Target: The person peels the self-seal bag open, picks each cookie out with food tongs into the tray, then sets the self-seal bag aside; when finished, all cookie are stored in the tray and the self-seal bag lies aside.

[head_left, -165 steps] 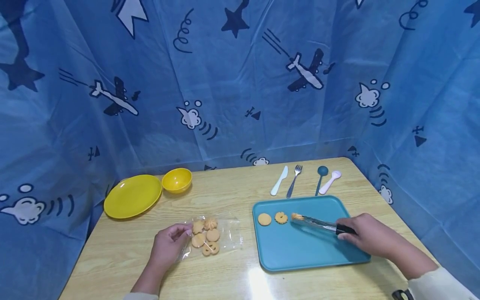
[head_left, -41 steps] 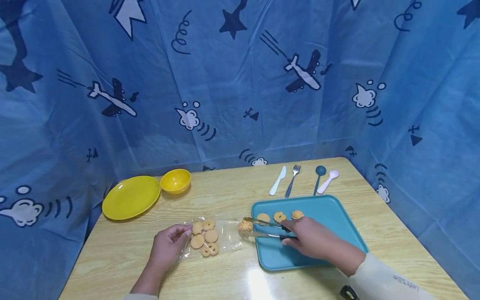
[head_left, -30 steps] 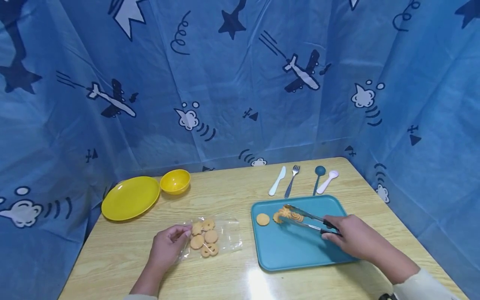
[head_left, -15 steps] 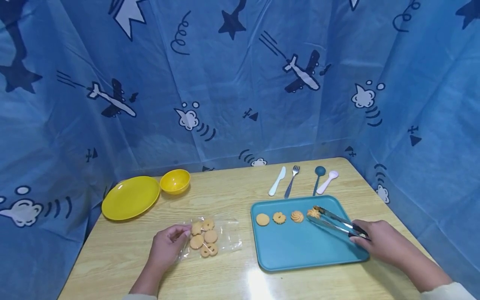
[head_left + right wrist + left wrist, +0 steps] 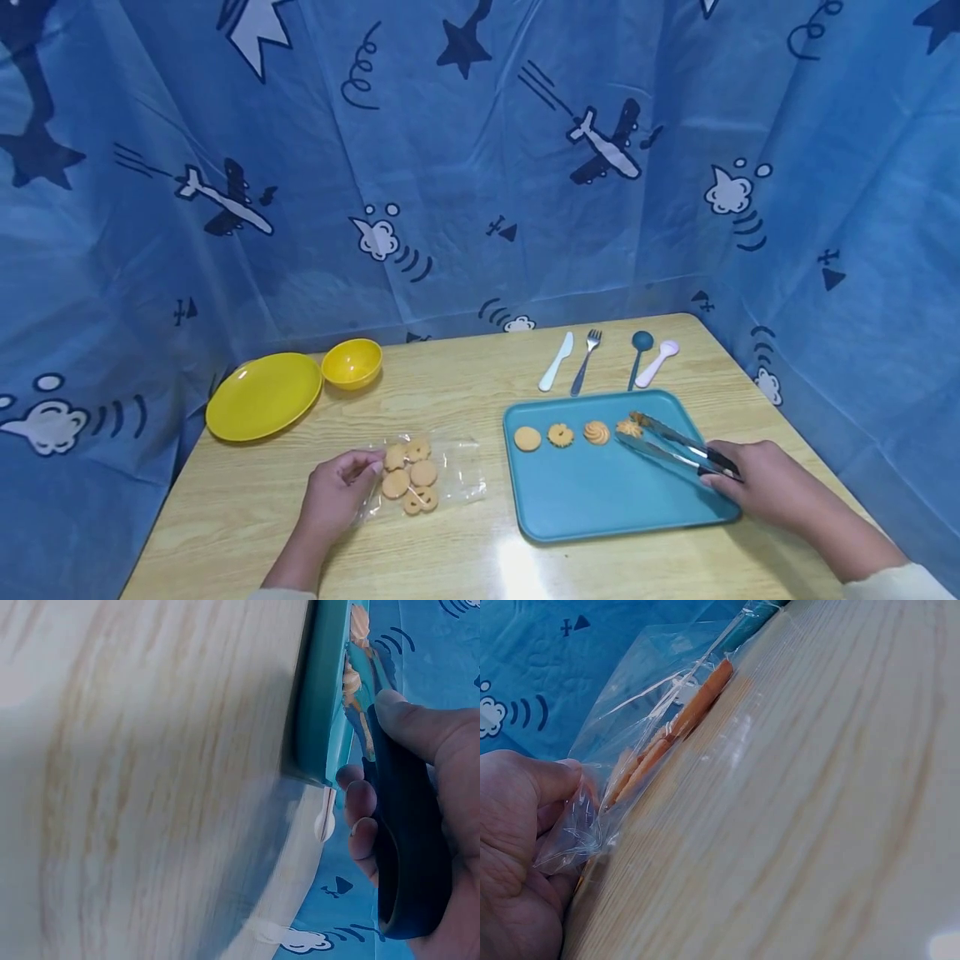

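Four cookies down, and they sit in a tidy row along the far side of the teal tray (image 5: 592, 492): the plain round cookie (image 5: 527, 439) at the left end, then the notched cookie (image 5: 560, 435), the swirl cookie (image 5: 597, 432) and, at the right end, the star cookie (image 5: 628, 427). The right hand (image 5: 765, 483) has its grip wrapped around the black handle of the tongs (image 5: 678, 438); their tips stand narrowly parted, one on each side of the star cookie, though I cannot tell whether they pinch it.

Over to the left hand (image 5: 339, 490): its grip pinches the near end of the clear bag (image 5: 461, 467), flat on the tabletop (image 5: 442, 392), and the bagged cookies (image 5: 423, 473) lie clustered close to the fingers. By my reading, the transfer is well under way but unfinished: the bag has several left, and the tray's near part has plenty of room.

Around the action, pale wood grain and a bright glare (image 5: 520, 567) at the near edge. Yellow plate (image 5: 264, 396) and yellow bowl (image 5: 352, 362) side by side at far left; white knife (image 5: 556, 362), fork (image 5: 586, 362), dark green spoon (image 5: 642, 341) and pink spoon (image 5: 658, 363) beyond the tray. Blue cloth (image 5: 450, 150), printed with airplanes and stars, hangs behind and on both sides.
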`<state>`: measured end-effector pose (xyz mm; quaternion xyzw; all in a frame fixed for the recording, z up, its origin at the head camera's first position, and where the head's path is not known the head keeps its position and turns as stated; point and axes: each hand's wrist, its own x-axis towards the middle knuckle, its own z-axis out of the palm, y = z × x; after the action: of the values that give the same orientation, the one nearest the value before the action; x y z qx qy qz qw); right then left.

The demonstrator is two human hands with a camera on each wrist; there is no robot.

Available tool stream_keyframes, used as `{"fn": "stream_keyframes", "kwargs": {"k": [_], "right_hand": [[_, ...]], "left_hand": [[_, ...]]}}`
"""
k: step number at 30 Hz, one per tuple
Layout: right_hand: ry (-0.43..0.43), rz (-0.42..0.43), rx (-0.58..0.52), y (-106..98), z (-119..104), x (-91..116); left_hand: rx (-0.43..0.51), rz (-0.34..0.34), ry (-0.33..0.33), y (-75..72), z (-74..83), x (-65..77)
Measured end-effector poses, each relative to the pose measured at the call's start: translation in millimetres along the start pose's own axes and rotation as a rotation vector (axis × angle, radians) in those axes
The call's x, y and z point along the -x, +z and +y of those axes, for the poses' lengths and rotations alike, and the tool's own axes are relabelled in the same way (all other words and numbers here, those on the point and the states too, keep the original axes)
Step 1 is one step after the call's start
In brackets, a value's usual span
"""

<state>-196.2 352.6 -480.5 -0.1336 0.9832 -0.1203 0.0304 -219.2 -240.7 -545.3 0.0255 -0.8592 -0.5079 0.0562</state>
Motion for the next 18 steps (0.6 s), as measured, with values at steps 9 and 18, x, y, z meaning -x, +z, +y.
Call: {"fn": "stream_keyframes", "kwargs": {"k": [9,18], "right_hand": [[-0.047,0.098,-0.035,-2.1,-14.9,-1.4],[-0.205,0.022,-0.048,-6.5,-74.0,-27.9]], "left_hand": [[-0.012,0.013,0.015,1.5,0.3,0.2],[-0.007,-0.007,-0.009,-0.6,-0.3,-0.2]]}}
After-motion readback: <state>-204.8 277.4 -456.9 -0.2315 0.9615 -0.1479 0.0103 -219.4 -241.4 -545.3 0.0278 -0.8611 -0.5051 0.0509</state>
